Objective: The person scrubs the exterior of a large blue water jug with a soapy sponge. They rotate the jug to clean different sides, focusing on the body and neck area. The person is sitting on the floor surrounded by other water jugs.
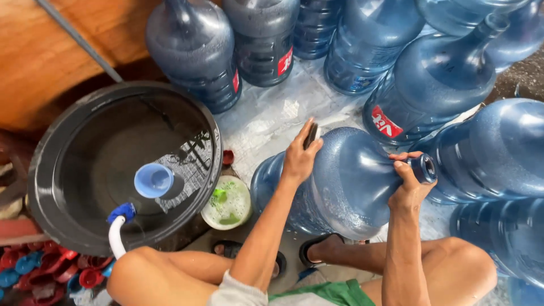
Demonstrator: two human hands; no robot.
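— Water jug (345,181), the big blue one, lies on its side right in front of us, between our knees and the row of standing jugs. Its long axis runs left to right, neck pointing to our right and a little up.

— And our hands on it?

— Our right hand (409,184) is wrapped around the neck, just behind the open mouth (426,168). Our left hand (299,156) rests on the top of the jug's body toward its base end, fingers closed on a small dark scrubbing pad (310,135) pressed against the plastic. So both hands touch it, the right at the neck, the left at the belly.

— What stands around it?

— More blue jugs (436,79) crowd the far and right side, some upright, some tipped over, one touching our jug near the neck. To our left we have a wide black tub (42,164) holding dark water, with a light blue cup (153,180) floating in it and a white hose (117,235) with a blue fitting hooked over the near rim.

— Anything between tub and jug?

— A small white bowl (228,203) with green soapy stuff sits just beside the tub. Red and blue caps (39,269) lie heaped at far left. Whether our jug has water in it, we cannot tell.
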